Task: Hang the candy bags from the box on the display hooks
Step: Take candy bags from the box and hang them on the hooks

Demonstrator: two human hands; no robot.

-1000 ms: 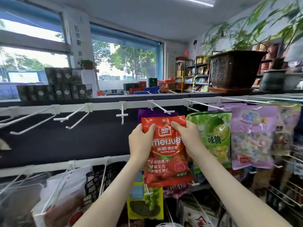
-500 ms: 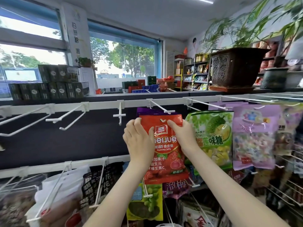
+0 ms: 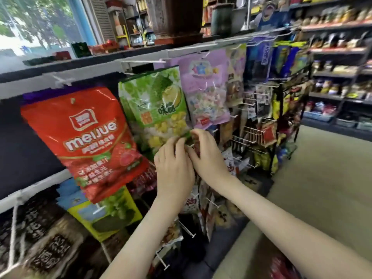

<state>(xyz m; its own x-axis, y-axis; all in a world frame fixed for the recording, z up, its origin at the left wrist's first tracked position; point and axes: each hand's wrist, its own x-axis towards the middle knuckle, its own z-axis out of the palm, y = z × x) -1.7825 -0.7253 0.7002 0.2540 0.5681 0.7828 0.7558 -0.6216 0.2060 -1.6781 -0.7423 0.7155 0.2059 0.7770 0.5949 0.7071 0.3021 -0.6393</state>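
The fingertips of the left hand [image 3: 173, 168] and the right hand [image 3: 207, 156] meet at the lower corner of the green bag [image 3: 155, 105]. The backs of the hands hide what they touch, so neither grip can be read. A purple bag [image 3: 34, 96] shows only as a rim behind the red bag [image 3: 84, 137]. Both forearms run off the bottom edge. A red thing [image 3: 281, 266] near the bottom right corner is cut off and blurred, possibly a packet. Labels on the far shelves [image 3: 338, 51] are too smeared to read.
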